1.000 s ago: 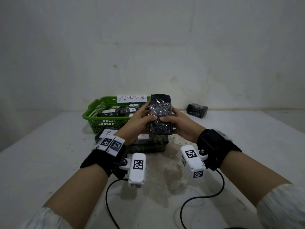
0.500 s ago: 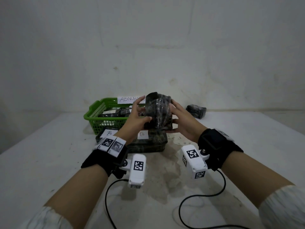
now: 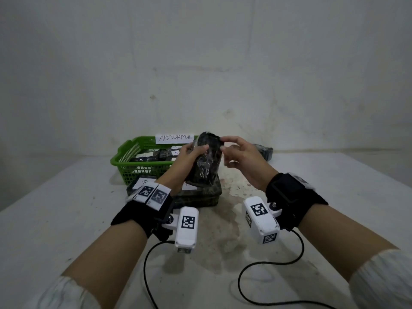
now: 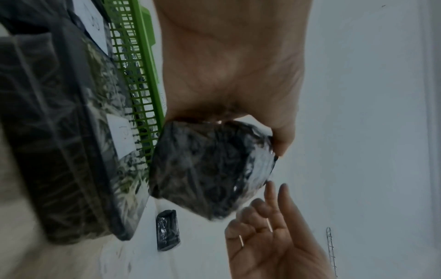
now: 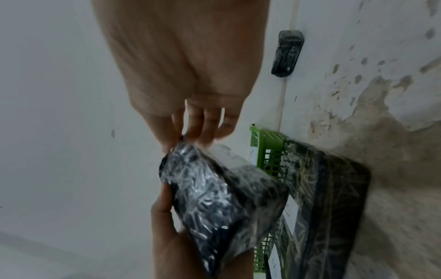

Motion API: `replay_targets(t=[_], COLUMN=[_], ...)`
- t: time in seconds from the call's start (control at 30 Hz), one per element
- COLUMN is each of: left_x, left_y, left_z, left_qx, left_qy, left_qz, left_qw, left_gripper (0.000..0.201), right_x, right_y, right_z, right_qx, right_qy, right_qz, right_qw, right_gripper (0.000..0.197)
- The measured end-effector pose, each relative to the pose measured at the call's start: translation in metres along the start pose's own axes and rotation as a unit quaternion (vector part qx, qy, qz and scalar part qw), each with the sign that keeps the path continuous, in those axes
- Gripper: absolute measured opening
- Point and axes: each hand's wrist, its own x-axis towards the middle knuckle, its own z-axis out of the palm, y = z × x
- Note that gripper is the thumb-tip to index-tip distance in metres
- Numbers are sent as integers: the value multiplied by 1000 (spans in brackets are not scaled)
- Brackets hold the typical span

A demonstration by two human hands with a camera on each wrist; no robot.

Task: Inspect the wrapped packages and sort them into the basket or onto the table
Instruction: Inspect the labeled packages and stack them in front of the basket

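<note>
A black package (image 3: 206, 166) wrapped in shiny clear film is held in the air above the table (image 3: 66, 219), tilted with its top to the right. My left hand (image 3: 196, 152) grips its left side and back, thumb across the front. At the package's top right corner, my right hand (image 3: 224, 144) pinches with thumb and fingertips. The left wrist view shows the package (image 4: 205, 169) under my left palm (image 4: 226, 66), with my right fingers (image 4: 270, 188) at its edge. In the right wrist view my right fingers (image 5: 198, 128) meet the package (image 5: 222, 198) at its top.
A green basket (image 3: 127, 157) labelled ABNORMAL holds several dark labelled packages at the back left. A camouflage-patterned wrapped box (image 3: 200, 197) with white labels lies in front of it, below my hands. Another black package (image 3: 266, 151) lies on the table by the wall, right.
The package was upright in both hands and is now tilted. My right hand has moved from its lower right side up to its top corner. My left hand keeps its grip.
</note>
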Motion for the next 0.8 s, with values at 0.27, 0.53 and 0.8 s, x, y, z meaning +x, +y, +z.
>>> replay_targets(t=[0.27,0.53,0.8], left_x=[-3,4,2], left_y=[-1,-2,-5], left_z=[17,22,22], left_qx=[-44,-61,-118], left_qy=[-45,-18,-44], left_qz=[1,7,12], left_qw=[998,998,992], left_gripper=[51,43,38], right_x=[11,19,21], right_y=[14,19,24], right_z=[26,34,31], right_qx=[-56,-41,2], right_qy=[13,46,34], right_qz=[87,43,29], right_qw=[995,997,999], right_gripper=[67,56,97])
